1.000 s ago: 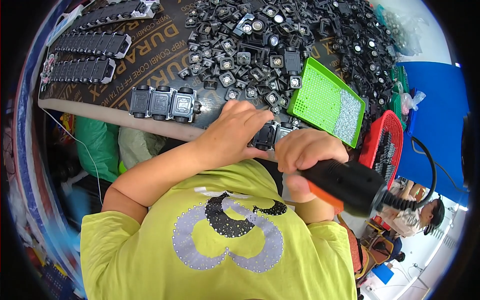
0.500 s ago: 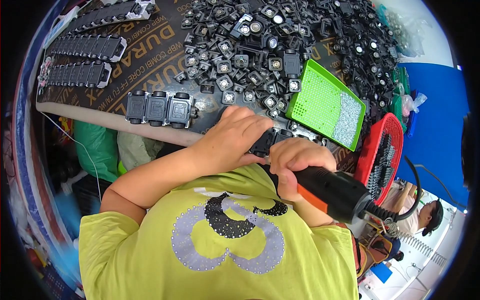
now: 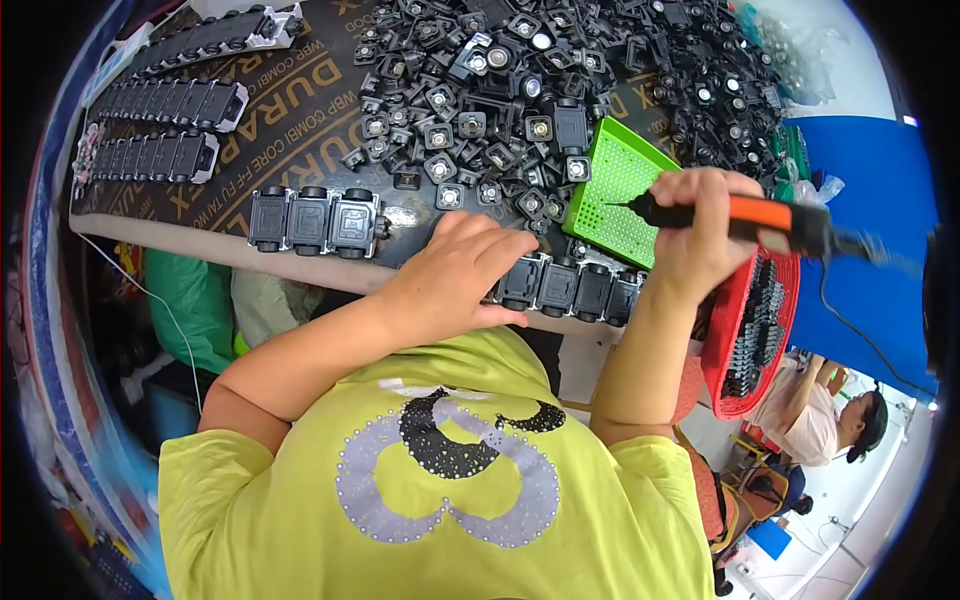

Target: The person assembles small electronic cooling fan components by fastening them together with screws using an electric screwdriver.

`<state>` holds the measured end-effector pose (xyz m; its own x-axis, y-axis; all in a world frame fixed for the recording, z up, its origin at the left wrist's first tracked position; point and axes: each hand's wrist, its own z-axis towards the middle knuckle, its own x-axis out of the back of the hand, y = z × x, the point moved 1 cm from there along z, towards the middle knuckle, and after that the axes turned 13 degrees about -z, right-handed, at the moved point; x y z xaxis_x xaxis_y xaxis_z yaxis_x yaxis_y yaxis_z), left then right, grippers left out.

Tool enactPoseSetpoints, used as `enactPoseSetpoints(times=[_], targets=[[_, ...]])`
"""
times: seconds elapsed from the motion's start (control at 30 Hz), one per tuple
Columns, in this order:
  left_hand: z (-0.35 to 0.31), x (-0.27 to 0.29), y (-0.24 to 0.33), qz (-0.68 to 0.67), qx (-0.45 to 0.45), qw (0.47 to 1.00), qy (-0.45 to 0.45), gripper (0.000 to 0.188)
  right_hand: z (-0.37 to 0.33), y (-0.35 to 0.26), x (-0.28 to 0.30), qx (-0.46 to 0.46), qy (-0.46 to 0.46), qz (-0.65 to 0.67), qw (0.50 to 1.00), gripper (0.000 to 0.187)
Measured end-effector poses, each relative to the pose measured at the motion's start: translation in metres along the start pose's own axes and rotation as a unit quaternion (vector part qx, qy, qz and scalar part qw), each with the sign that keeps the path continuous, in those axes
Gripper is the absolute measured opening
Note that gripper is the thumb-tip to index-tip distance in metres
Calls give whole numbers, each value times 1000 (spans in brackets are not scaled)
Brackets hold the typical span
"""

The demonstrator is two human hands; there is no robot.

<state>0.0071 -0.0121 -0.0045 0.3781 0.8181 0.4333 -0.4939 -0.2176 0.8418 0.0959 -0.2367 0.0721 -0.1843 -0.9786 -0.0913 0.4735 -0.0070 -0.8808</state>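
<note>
My right hand (image 3: 700, 228) is wrapped around a black and orange electric screwdriver (image 3: 775, 222). Its thin bit points left, over the perforated green tray (image 3: 635, 145). My hand and the tool cover the tray's right end. At the table's near edge lies a row of black blocky units (image 3: 592, 292) on a silver strip. My left hand (image 3: 450, 272) grips the left end of that row, thumb on the near side and fingers across the far side. Left of it sits a separate row of three similar black units (image 3: 312, 220).
A big heap of loose black parts (image 3: 470, 125) covers the table's far side. Finished-looking black rows (image 3: 165, 105) lie at far left. At right is a red basket (image 3: 728, 370) of dark parts. A cable trails from the screwdriver. Another person (image 3: 815, 420) is at lower right.
My right hand has lifted the screwdriver off the row and swung it up and right, over the green tray. The row's right part is now uncovered. My left hand stays nearly in place.
</note>
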Motion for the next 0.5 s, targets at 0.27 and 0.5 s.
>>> enactPoseSetpoints(times=[0.27, 0.5], targets=[[-1, -1, 0, 1, -4, 1000, 24, 80, -1, 21, -2, -25, 4, -71, 997, 19], [-1, 1, 2, 3, -4, 1000, 9, 81, -1, 22, -2, -29, 8, -80, 996, 19]])
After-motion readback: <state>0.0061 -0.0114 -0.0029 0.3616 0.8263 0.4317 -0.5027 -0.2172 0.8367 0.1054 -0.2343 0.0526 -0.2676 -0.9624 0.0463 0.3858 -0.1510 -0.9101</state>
